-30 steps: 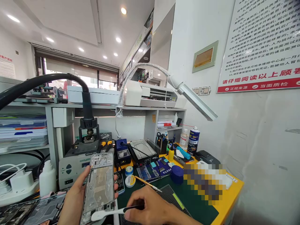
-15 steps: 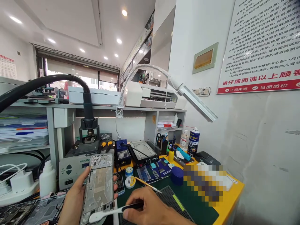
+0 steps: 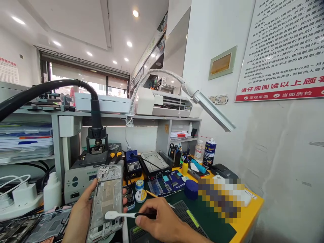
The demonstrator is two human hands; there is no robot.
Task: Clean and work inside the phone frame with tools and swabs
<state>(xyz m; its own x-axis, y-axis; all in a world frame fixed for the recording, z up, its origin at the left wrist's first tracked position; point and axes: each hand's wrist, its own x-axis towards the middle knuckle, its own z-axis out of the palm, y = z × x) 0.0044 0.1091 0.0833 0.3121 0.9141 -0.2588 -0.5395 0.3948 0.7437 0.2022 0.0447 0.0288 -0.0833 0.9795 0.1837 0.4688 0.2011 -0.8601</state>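
Observation:
My left hand (image 3: 79, 214) holds a bare silver phone frame (image 3: 106, 199) upright by its edges, inner side toward me. In my right hand (image 3: 164, 224) the fingers pinch the black handle of a brush-like tool with a white flat head (image 3: 112, 215). That white head lies across the lower part of the phone frame. Both hands are low in the view, above a dark green mat (image 3: 210, 216).
A white bottle (image 3: 52, 190), a grey rework station (image 3: 83, 175) with a black hose, solder tins (image 3: 140, 195), a blue round tin (image 3: 191, 188), a spray can (image 3: 209, 152) and a bent desk lamp (image 3: 212, 113) crowd the yellow-edged bench. Opened phone parts (image 3: 32, 227) lie at left.
The white tool head has moved up from below the frame's bottom edge onto its lower part. The left hand and phone frame stay put.

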